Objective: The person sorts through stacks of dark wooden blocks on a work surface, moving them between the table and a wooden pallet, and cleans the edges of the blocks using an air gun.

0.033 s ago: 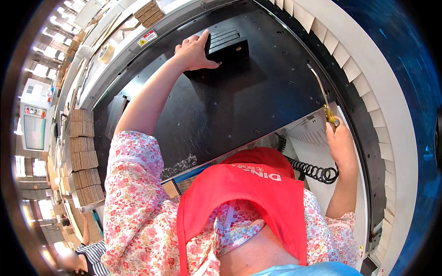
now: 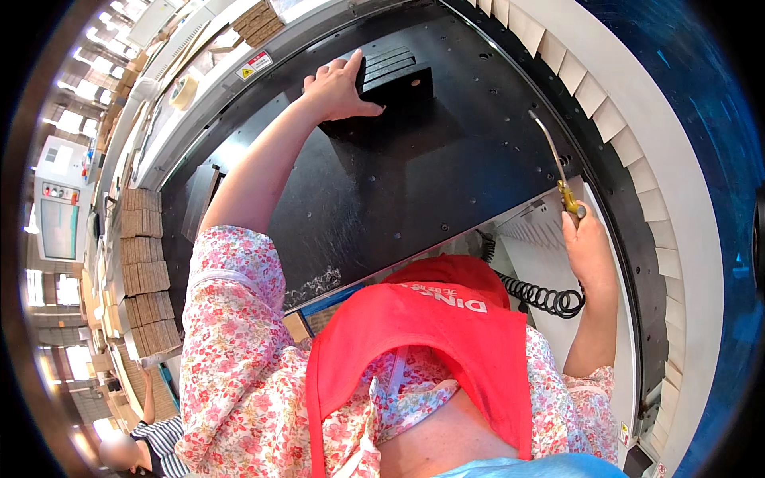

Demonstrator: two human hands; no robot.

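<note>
A black block (image 2: 396, 80) sits at the upper middle of the frame on the black surface (image 2: 398, 183); the left hand (image 2: 339, 88) rests flat and open against it. At the right edge, the right hand (image 2: 588, 247) has a closed grip on an air blow gun (image 2: 558, 171) with a coiled hose (image 2: 546, 299).

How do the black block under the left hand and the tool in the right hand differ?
The black block is wide, boxy and ridged; the air blow tool is a thin metal tube with a yellow fitting. The block lies on the black table under the left hand; the tool is held up by the right hand. A hand touches each.
</note>
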